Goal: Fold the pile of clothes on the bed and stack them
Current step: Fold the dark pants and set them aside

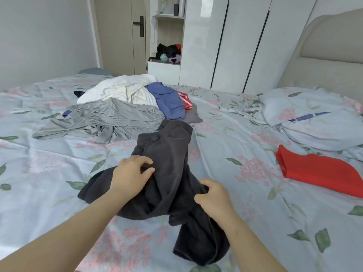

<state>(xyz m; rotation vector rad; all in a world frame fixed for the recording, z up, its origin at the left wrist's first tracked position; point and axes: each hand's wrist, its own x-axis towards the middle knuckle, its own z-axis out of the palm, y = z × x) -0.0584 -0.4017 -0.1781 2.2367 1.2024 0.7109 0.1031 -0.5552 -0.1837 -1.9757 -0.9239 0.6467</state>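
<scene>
On bed [225, 138] | left hand [130, 173], right hand [213, 198] — grip one dark garment [169, 152]

The charcoal garment [169, 163] before you was plain dark grey throughout. The bed sheet [49, 163] was pale blue, printed with pink flower clusters and green leaves; the pillow [314, 118] carried the same print. The folded garment [318, 173] was plain bright red. Your pile [135, 104] held a light grey piece [110, 116], a white piece [119, 91] with faint yellowish lines, a mid-blue piece [169, 100] and a red piece [186, 100] with white stripes. The wardrobe [245, 46] was glossy white with black vertical lines.
</scene>
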